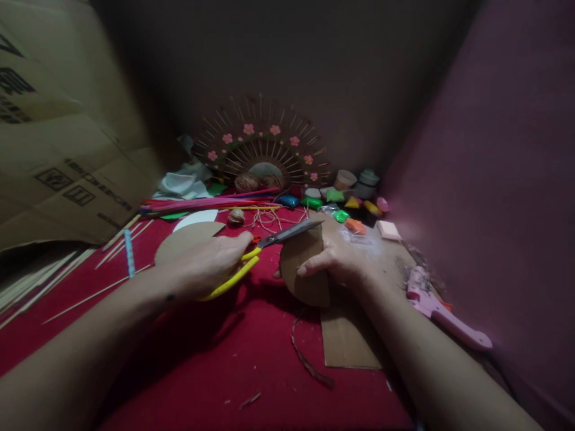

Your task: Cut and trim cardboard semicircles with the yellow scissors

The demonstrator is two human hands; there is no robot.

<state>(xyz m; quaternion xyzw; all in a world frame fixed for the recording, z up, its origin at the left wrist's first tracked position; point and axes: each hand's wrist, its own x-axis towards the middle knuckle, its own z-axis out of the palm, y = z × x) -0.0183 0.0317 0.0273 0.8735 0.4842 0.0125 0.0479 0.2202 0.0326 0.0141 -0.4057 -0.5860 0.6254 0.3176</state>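
My left hand point(215, 260) grips a pair of scissors point(258, 251) by its yellow handles, the dark blades pointing right. My right hand point(339, 263) pinches a half-round piece of cardboard point(305, 287), thumb on top and fingers underneath. The blades lie across the upper edge of that cardboard; whether they bite into it I cannot tell. Beyond my left hand lies another rounded cardboard piece point(179, 242), partly covering a white one point(195, 218). Under my right hand is a flat cardboard sheet point(350, 347).
A fan-shaped stick piece with pink flowers point(263, 140) stands at the back. Bright pipe cleaners point(211, 203), a twine ball point(236, 216) and colored clay packets point(354, 226) lie before it. A pink glue gun point(444, 311) rests right; a large cardboard box point(67, 131) stands left.
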